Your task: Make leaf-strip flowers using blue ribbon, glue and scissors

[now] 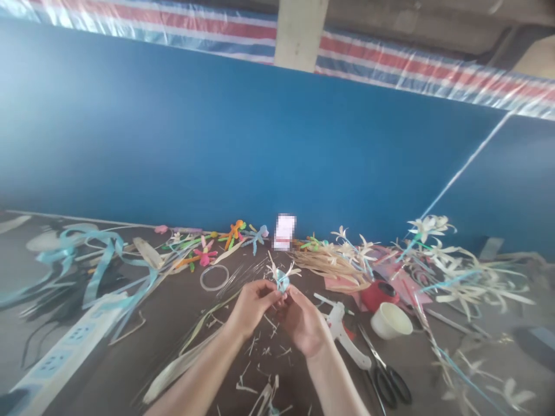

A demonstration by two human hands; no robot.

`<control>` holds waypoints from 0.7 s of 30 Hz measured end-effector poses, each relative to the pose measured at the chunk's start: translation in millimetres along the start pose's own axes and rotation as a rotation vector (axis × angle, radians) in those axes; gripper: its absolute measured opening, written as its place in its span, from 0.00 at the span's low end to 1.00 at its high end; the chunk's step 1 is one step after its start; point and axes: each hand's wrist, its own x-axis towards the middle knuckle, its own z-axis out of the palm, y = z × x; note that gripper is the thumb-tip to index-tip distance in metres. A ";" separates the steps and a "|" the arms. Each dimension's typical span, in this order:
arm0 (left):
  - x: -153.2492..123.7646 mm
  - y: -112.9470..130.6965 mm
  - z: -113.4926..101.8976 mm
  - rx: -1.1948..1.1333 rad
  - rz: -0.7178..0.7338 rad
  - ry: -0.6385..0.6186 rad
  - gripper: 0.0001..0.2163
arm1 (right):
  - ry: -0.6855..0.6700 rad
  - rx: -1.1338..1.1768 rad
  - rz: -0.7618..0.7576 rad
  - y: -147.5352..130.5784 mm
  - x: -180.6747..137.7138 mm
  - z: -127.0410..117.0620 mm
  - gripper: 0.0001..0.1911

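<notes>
Pinching a small straw flower [282, 276] between both sets of fingertips, the left hand [251, 305] and right hand [303, 323] raise it off the surface [173, 323], each grip pressed together, seemingly steadying it, glue gun [342, 332] and scissors [385, 372] just right.

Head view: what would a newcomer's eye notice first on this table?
First the two hands, left hand and right hand, meeting at the middle of the table, their fingers pinching a small pale flower with a light blue centre. Just right of them lie a white glue gun, black-handled scissors and a white cup. Light blue ribbon loops across the left side.
</notes>
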 end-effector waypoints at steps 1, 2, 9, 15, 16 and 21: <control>-0.8 6.3 2.4 0.037 0.017 -0.012 0.07 | -0.015 0.047 0.019 -3.9 -0.4 4.3 0.04; -1.2 12.3 3.9 0.078 0.034 -0.020 0.07 | -0.022 0.087 0.028 -7.6 -0.5 8.2 0.04; 2.5 42.7 -7.3 0.290 0.071 0.075 0.07 | 0.009 0.164 -0.050 -25.3 1.6 22.5 0.01; 3.3 51.5 -33.8 0.365 0.045 0.163 0.08 | 0.123 0.148 -0.120 -33.2 10.4 14.3 0.04; 3.1 51.2 -39.8 0.372 0.039 0.180 0.08 | 0.144 0.135 -0.126 -33.8 12.6 11.5 0.04; 1.0 46.2 -77.3 0.397 0.000 0.247 0.09 | 0.237 0.103 -0.159 -36.6 22.5 -2.7 0.06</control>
